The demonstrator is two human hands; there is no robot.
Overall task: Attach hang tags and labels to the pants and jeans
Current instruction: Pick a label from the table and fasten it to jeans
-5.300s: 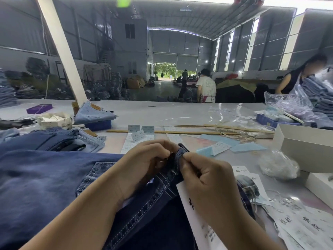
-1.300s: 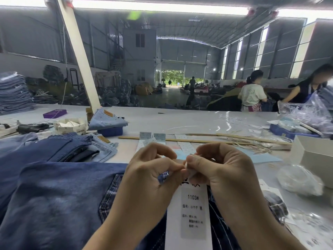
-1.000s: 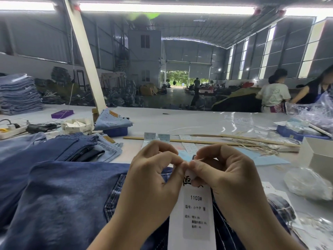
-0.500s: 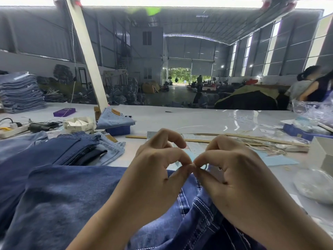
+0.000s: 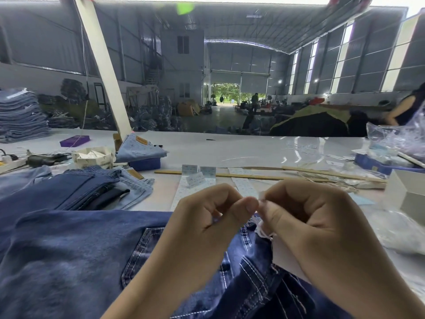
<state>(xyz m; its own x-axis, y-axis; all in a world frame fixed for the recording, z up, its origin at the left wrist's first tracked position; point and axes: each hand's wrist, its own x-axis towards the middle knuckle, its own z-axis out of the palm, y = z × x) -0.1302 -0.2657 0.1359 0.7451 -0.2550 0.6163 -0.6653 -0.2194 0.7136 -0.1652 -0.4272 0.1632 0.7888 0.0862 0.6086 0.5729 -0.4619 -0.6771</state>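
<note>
Over dark jeans (image 5: 69, 256) on a factory table, the worker's left hand (image 5: 207, 226) and right hand (image 5: 305, 224), fingertips pressed together half a second ago, now sit slightly apart. The white hang tag (image 5: 284, 256), hidden then, shows again under the right hand; a white string (image 5: 262, 231) has appeared between the thumbs. The woman in the white shirt has left view.

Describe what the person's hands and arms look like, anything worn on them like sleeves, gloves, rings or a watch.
Both are bare. The left hand and the right hand have no gloves, and no rings show on the fingers in view. The forearms run bare to the bottom edge of the picture, with no sleeve, watch or bracelet showing. The one thumbnail in view is short and unpainted.
</note>
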